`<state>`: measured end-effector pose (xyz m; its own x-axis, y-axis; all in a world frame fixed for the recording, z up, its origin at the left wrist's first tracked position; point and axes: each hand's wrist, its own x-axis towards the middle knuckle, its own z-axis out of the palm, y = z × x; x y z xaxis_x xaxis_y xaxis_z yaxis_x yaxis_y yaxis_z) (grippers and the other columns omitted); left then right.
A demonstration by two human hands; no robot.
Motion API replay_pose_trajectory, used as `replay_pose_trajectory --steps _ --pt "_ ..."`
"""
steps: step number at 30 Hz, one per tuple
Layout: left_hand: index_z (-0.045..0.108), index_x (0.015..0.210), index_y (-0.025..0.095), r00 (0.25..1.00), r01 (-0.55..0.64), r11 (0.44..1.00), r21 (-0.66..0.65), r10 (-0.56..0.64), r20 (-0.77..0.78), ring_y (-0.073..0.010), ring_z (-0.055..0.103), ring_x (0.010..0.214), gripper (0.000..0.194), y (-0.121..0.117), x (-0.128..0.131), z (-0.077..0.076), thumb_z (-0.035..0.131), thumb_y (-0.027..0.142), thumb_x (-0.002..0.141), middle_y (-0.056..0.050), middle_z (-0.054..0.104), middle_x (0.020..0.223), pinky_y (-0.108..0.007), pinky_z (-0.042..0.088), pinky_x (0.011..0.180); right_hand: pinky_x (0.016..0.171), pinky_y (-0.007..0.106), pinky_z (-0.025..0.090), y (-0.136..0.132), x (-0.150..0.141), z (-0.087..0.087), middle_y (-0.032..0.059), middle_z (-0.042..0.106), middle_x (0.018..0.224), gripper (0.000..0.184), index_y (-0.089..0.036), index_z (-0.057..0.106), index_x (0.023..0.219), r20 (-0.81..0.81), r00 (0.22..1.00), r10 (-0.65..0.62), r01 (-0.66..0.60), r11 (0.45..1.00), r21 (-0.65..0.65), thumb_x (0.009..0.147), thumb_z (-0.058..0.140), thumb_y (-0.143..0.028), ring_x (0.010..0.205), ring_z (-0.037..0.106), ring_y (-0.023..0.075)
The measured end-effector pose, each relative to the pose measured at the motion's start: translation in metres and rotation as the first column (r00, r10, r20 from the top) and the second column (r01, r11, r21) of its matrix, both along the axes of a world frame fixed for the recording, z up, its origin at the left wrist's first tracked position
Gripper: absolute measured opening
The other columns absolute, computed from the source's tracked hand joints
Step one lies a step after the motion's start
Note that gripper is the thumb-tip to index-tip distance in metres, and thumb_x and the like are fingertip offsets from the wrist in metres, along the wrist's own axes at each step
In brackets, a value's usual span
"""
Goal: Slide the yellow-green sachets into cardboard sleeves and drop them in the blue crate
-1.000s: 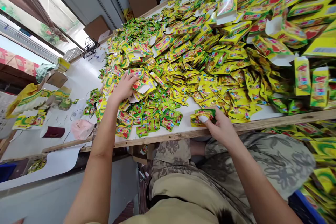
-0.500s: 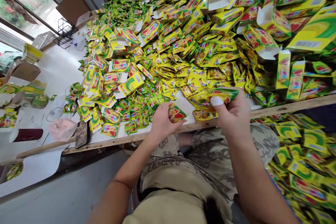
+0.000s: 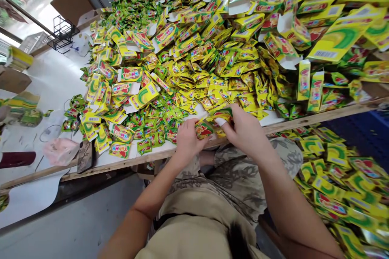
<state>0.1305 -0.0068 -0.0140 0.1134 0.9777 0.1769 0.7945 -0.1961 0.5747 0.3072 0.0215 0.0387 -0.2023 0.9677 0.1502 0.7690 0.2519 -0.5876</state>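
Watermelon-print packet (image 3: pixel 203 130), one, green and red: at the near edge of the bench (image 3: pixel 59 75), right of a loose spread of green packets (image 3: pixel 150 125); pinched in the left hand (image 3: pixel 189 141), thumb on the near side, fingers curled over the far side.

Yellow-and-green packet (image 3: pixel 225 112), at least one, count partly hidden: gripped in the right hand (image 3: pixel 247 131), thumb pressed flat on the face, fingers closed behind. Held just beside the watermelon-print packet; whether the two touch cannot be told.

Printed cartons (image 3: pixel 144 95), yellow, several open-flapped: heaped left of the hands, barcodes showing on some.

Yellow sachets (image 3: pixel 209 85), many: banked just beyond the hands, running right.

Small cartons (image 3: pixel 304 80), two, narrow: standing side by side at right, near the bench edge.

Dark green packets (image 3: pixel 129 12), dense pile: far left.

Wire rack (image 3: pixel 62 34), black: far left, before a cardboard piece (image 3: pixel 72 5).

Phone (image 3: pixel 86 157), patterned: near left, on the bench edge, beside a pink crumpled bag (image 3: pixel 60 151).

Cartons below (image 3: pixel 331 202), yellow, numerous: near right, lower than the bench.
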Motion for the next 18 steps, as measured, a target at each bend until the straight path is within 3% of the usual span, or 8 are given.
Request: replay_pose_trajectory --steps 4,7,10,13,16,18 --pt "0.048 0.113 0.019 0.999 -0.01 1.0 0.001 0.01 -0.03 -0.0292 0.06 0.101 0.056 -0.002 -0.001 -0.002 0.079 0.039 0.07 -0.011 0.062 0.107 -0.04 0.046 0.086 0.059 0.031 0.035 0.002 0.001 0.01 0.0088 0.059 0.086 0.006 -0.019 0.051 0.091 0.207 0.969 0.138 -0.127 0.99 -0.065 0.088 0.05 -0.025 0.073 0.057 0.0239" --pt "0.048 0.113 0.019 1.0 -0.014 1.0 -0.006 0.014 -0.018 -0.0298 0.059 0.102 0.056 -0.003 0.0 -0.004 0.078 0.04 0.071 -0.011 0.061 0.107 -0.042 0.045 0.087 0.059 0.031 0.037 0.003 -0.006 0.016 0.0108 0.057 0.095 0.01 -0.019 0.055 0.093 0.237 0.961 0.142 -0.132 0.989 -0.061 0.086 0.053 -0.024 0.073 0.057 0.0229" --pt "0.045 0.114 0.02 0.995 -0.038 0.999 -0.03 0.041 0.095 -0.0301 0.058 0.104 0.06 -0.004 0.0 -0.004 0.08 0.039 0.069 -0.011 0.06 0.11 -0.042 0.045 0.088 0.066 0.032 0.043 0.009 -0.015 0.014 0.0119 0.057 0.1 0.017 -0.018 0.058 0.1 0.109 0.985 0.132 -0.134 0.991 0.007 0.084 0.056 -0.023 0.08 0.058 0.0235" --pt "0.044 0.114 0.02 0.954 -0.055 0.994 -0.091 0.079 0.29 -0.0272 0.058 0.103 0.058 -0.003 0.0 -0.003 0.079 0.036 0.071 -0.009 0.059 0.11 -0.039 0.046 0.087 0.08 0.036 0.047 0.019 -0.015 0.006 0.0129 0.06 0.105 0.025 -0.019 0.058 0.11 -0.07 0.97 0.232 -0.227 0.972 0.065 0.087 0.05 -0.019 0.095 0.059 0.026" --pt "0.045 0.109 0.021 0.851 0.012 0.987 -0.16 0.074 0.519 -0.0212 0.058 0.095 0.044 -0.001 -0.002 -0.002 0.073 0.035 0.077 -0.006 0.059 0.105 -0.033 0.045 0.084 0.087 0.038 0.047 0.028 -0.009 0.0 0.0112 0.063 0.109 0.032 -0.02 0.059 0.115 -0.191 0.917 0.35 -0.344 0.937 0.064 0.086 0.046 -0.014 0.102 0.059 0.0249" --pt "0.046 0.106 0.02 0.756 0.067 0.979 -0.191 0.075 0.65 -0.0181 0.057 0.091 0.036 0.0 -0.003 -0.004 0.068 0.034 0.082 -0.004 0.058 0.101 -0.03 0.045 0.082 0.082 0.035 0.048 0.033 -0.006 -0.001 0.0098 0.062 0.107 0.034 -0.021 0.061 0.114 -0.245 0.907 0.342 -0.336 0.939 0.066 0.084 0.048 -0.012 0.098 0.06 0.023"
